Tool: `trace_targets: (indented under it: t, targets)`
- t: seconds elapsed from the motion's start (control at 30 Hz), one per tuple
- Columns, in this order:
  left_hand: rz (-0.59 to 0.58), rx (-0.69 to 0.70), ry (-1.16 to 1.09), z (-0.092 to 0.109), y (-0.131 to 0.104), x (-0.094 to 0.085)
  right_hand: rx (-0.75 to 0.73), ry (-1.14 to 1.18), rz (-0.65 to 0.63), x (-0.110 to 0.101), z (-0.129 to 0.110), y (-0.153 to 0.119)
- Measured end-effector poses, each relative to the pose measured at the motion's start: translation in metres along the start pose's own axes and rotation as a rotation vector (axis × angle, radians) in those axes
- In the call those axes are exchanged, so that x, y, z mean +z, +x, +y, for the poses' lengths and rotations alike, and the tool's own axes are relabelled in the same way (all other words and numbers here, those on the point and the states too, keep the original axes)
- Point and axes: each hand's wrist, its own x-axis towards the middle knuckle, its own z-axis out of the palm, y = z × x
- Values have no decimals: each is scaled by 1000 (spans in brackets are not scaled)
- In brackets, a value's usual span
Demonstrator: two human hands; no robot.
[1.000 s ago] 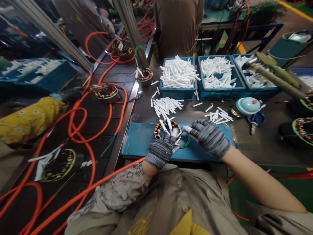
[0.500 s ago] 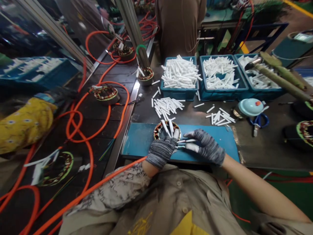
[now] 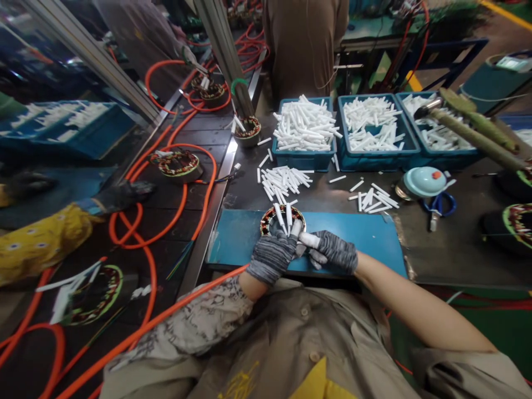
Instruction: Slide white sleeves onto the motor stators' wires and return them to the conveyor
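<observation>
the round ring with wire in it [image 3: 265,224] sits on the blue board [image 3: 361,238], near its far edge, right in front of the person. the left hand [image 3: 272,257] bends over the near side of the ring and hides that part. the right hand [image 3: 330,250] comes in from the side, thumb and finger close together, and its tips meet the tips of the left hand. i cannot tell if either one is pinching something, since the tips cover that spot.

a few things could go wrong. the gloves look thick, so a thin wire could slip away from the tips. if the left hand pressed too hard, it could knock the left white tube [image 3: 280,215] or the right white tube [image 3: 289,215] loose. the orange hose [image 3: 195,295] runs close by the left wrist, so a tug on it could bump that arm and maybe shift the ring.

the ring lies flat with its hole facing up. it is round, so no way across it is longest; the line through its hole goes up and down. the two tubes are long and thin. their far ends point away from the person, the left one tipping a bit left, the right one nearly straight.
</observation>
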Motion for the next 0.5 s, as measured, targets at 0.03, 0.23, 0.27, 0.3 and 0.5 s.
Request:
trace_targets:
  t: [0.03, 0.23, 0.27, 0.3, 0.5]
  targets:
    - [-23, -1, 10, 0, -1, 0, -11, 14, 55, -1, 2, -3]
    - [-44, -3, -60, -17, -3, 7, -217, -67, 617, -26, 32, -30]
    - [-45, 22, -76, -22, -3, 7, -212, -110, 609, -30, 40, -32]
    - [-51, 50, -85, -28, -3, 8, -199, -155, 595, -33, 48, -34]
    - [-132, 99, -78, -74, -22, 5, -251, -193, 632, -31, 77, -38]
